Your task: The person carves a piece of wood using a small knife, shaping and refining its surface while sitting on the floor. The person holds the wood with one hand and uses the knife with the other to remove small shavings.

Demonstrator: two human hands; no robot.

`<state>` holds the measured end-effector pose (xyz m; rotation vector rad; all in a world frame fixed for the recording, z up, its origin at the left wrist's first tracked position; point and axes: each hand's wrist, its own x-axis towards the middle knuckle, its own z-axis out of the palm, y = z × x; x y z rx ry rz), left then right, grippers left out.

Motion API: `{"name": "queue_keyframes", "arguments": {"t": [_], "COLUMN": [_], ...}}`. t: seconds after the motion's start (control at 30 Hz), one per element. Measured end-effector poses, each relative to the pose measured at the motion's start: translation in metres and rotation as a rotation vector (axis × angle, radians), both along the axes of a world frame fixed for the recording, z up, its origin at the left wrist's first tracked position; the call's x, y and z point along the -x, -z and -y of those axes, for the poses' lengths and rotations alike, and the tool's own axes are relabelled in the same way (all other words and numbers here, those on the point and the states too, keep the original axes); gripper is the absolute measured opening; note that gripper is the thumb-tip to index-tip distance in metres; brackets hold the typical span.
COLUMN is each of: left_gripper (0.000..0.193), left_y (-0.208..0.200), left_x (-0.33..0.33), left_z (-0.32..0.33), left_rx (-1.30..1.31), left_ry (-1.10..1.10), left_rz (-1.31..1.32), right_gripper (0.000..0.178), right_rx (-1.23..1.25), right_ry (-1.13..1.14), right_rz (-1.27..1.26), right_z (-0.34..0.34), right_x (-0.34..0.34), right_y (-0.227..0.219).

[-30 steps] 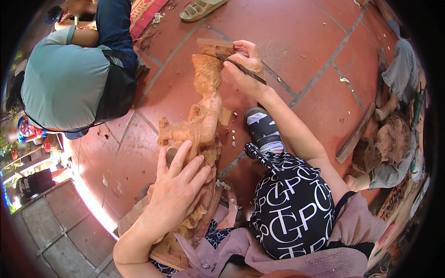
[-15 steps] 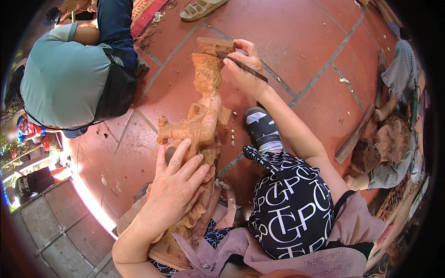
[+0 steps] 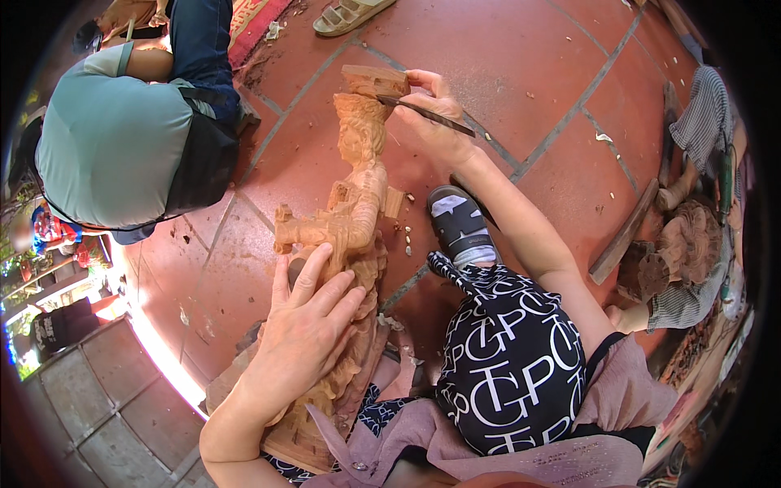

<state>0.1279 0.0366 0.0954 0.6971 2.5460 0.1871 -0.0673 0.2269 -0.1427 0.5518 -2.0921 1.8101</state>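
1. Fine trimming of the wooden figure (image 3: 366,195) seems to be the step in hand: the tip of a thin dark tool (image 3: 451,124) is set at the notch between the crown (image 3: 355,106) and the block (image 3: 374,80) beyond it, in the upper middle of the frame. Whether wood is being cut at this instant cannot be told.

2. For the next move, a firm brace and a small, controlled push of the tip appear to be called for, so that the crown's edge is not chipped.

3. The tool is pinched by the thumb and fingers of the right hand (image 3: 438,104), placed just right of the crown; the upper fingers are curled at the right end of the block.

4. The left hand (image 3: 305,321) is laid over the figure's body, left of centre, with its fingers spread and nothing pinched; the longest fingers are rested just below the carved forearms.

5. The figure is slanted from the lower middle to the upper middle, above red floor tiles (image 3: 504,65). How its lower end is supported is partly hidden by the pink shirt (image 3: 382,451).
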Motion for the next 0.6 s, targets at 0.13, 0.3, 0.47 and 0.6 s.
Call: {"name": "queue_keyframes", "arguments": {"t": [0.13, 0.3, 0.47, 0.6], "left_gripper": [0.044, 0.044, 0.044, 0.044], "left_y": [0.0, 0.0, 0.0, 0.001], "left_x": [0.0, 0.0, 0.001, 0.001], "left_z": [0.0, 0.001, 0.001, 0.001], "left_rx": [0.0, 0.004, 0.0, -0.012], "left_ry": [0.0, 0.003, 0.006, 0.0], "left_rz": [0.001, -0.006, 0.007, 0.005], "right_gripper": [0.014, 0.015, 0.015, 0.014], "right_rx": [0.089, 0.094, 0.084, 0.025], "right_ry": [-0.082, -0.038, -0.026, 0.009], "right_rz": [0.006, 0.019, 0.026, -0.003], "right_z": [-0.01, -0.001, -0.002, 0.002], "right_x": [0.008, 0.002, 0.003, -0.001], "right_y": [0.01, 0.007, 0.009, 0.002]}}
